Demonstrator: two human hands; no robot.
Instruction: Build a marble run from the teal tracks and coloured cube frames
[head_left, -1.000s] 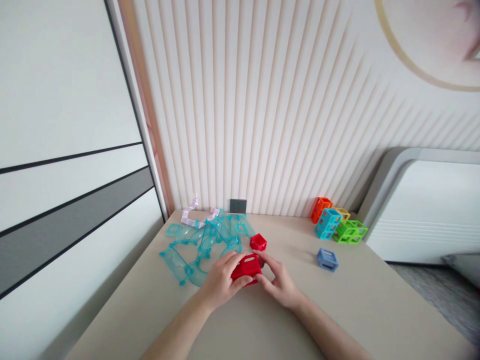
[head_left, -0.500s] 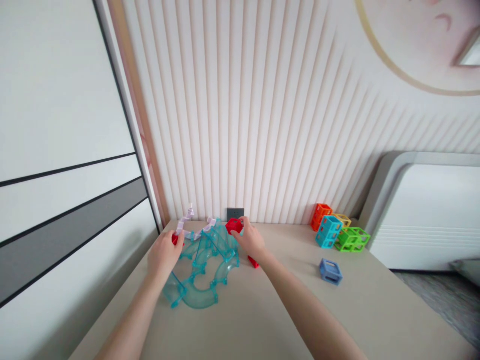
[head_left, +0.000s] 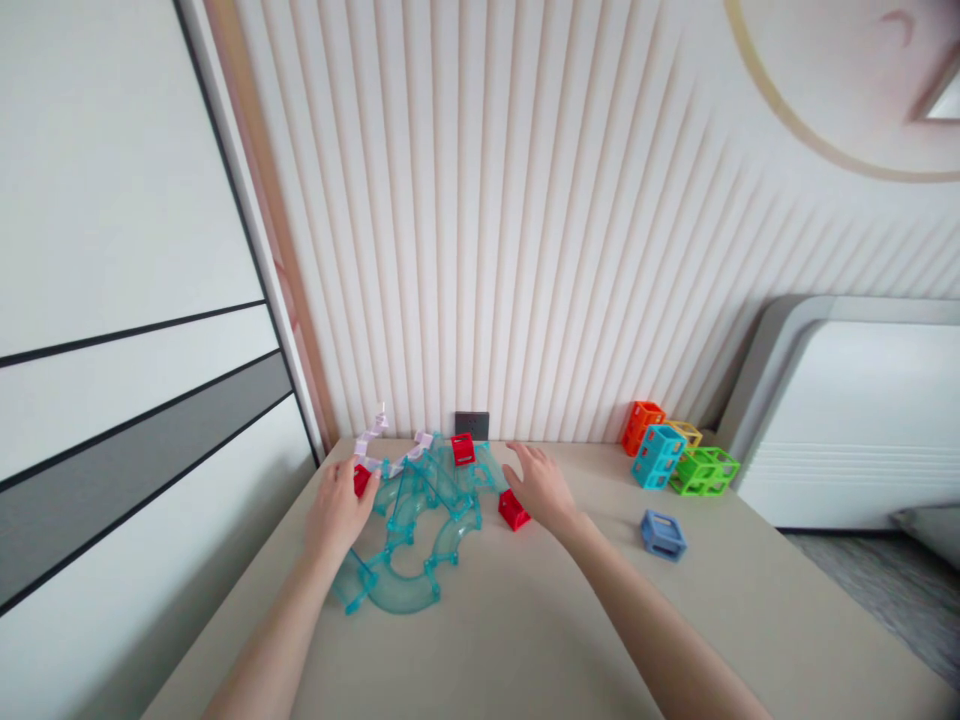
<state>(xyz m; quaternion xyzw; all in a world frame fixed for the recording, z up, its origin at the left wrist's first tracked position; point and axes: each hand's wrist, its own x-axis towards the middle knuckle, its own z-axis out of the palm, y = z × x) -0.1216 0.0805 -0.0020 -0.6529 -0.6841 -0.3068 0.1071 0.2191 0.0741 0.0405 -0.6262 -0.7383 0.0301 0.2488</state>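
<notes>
My left hand (head_left: 341,508) is closed round a red block (head_left: 362,480) at the left of the translucent teal track pieces (head_left: 405,595). A second red cube-shaped frame block (head_left: 463,449) rests at the back of the track, touched by neither hand. My right hand (head_left: 544,487) hovers to the right of it, fingers apart and holding nothing. Just below those fingers, a third red block (head_left: 514,510) sits on the table beside the track, partly covered by the hand. A pale lilac curved strip (head_left: 365,440) lies behind my left hand.
Orange (head_left: 643,427), light-blue (head_left: 658,456), yellow and green frame blocks (head_left: 705,471) stand together at the back right. A blue frame block (head_left: 663,535) lies in front of them. A ribbed wall (head_left: 525,250) with a black socket (head_left: 472,425) closes off the table's back.
My right hand has let go of the red block at the back of the track and moved right, fingers opening. My left hand stays on its red block, shifted slightly right.
</notes>
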